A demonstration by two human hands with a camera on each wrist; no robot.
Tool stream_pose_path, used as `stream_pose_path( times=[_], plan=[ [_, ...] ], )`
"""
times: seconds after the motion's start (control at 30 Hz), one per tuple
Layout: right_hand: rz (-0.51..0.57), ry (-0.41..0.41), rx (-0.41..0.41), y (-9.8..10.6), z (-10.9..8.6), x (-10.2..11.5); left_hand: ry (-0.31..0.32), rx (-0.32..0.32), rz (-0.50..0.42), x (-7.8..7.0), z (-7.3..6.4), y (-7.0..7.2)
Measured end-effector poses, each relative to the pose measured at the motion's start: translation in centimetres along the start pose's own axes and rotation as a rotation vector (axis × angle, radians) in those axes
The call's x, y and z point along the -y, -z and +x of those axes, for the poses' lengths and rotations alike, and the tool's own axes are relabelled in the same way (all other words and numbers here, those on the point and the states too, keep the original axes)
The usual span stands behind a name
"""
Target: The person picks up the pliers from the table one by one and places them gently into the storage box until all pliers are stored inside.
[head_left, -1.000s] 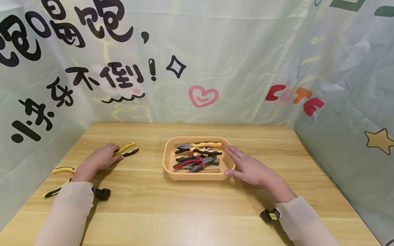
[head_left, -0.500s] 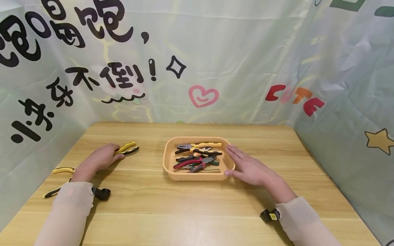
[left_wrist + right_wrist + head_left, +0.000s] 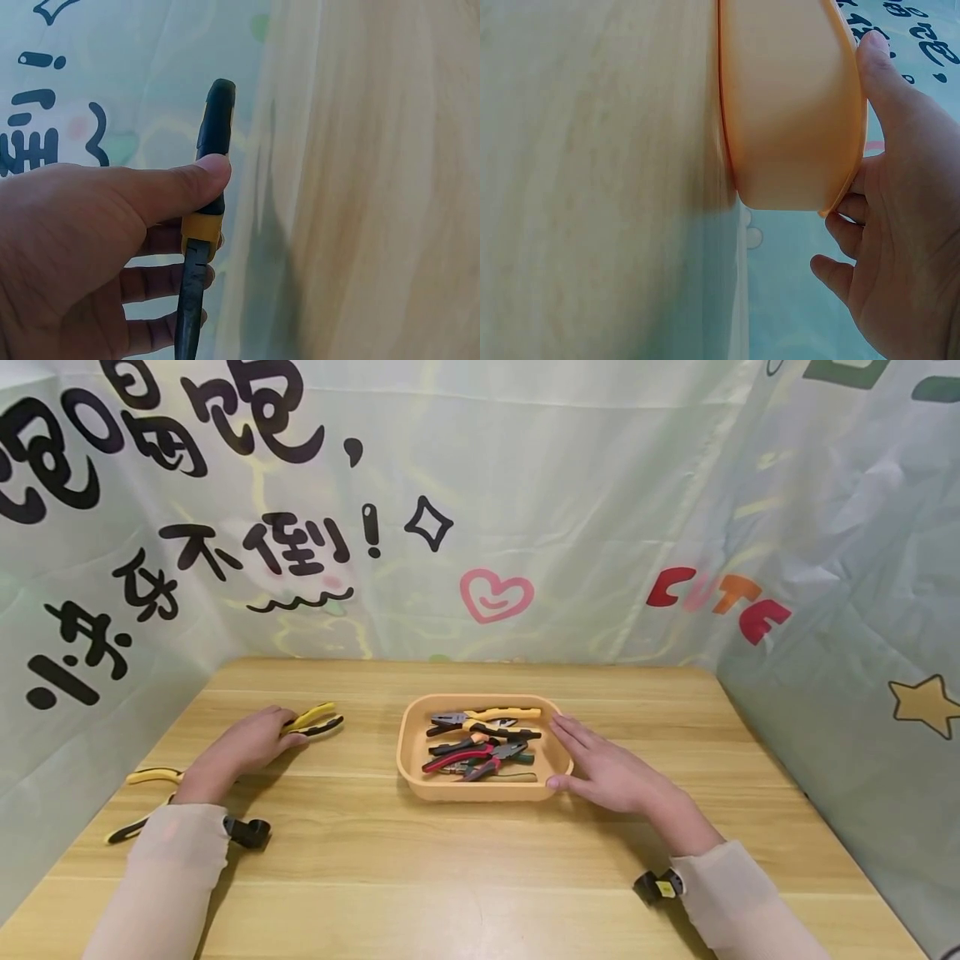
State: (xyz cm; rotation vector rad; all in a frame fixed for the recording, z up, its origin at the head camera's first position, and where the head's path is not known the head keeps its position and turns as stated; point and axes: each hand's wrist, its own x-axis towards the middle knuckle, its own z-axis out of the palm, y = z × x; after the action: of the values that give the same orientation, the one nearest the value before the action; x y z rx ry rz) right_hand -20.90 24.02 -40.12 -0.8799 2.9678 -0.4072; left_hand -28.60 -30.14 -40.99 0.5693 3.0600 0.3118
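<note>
My left hand [image 3: 255, 745] holds pliers [image 3: 313, 717] with yellow and black handles over the left of the table. In the left wrist view the thumb presses one handle of the pliers [image 3: 216, 124], fingers are behind, and the dark jaws point down. My right hand [image 3: 615, 770] rests on the right end of an orange plastic tray [image 3: 480, 791]. Its thumb and fingertips touch the rim, as the right wrist view also shows at the tray [image 3: 795, 112]. Inside lie several tools, including yellow-and-black pliers [image 3: 510, 713] and red-and-black pliers [image 3: 450, 761].
Another tool with yellow and black handles [image 3: 153, 774] lies at the table's left edge, partly hidden by the left forearm. A wooden table [image 3: 450, 877] bears everything. Printed fabric [image 3: 585, 510] hangs behind and along both sides.
My left hand and the pliers have shifted slightly to the right and upward in the head view. The right hand and the tray stay in place.
</note>
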Motion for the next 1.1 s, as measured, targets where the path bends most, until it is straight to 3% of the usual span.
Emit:
stream_pose_path(
  times=[0.37,1.1],
  plan=[
    [-0.008,0.006,0.003,-0.1,0.0,0.0,-0.053,-0.048,0.006,-1.0,-0.2,0.6],
    [-0.011,0.015,-0.001,-0.1,0.0,-0.1,-0.099,-0.058,0.003,-3.2,0.0,1.4]
  ],
)
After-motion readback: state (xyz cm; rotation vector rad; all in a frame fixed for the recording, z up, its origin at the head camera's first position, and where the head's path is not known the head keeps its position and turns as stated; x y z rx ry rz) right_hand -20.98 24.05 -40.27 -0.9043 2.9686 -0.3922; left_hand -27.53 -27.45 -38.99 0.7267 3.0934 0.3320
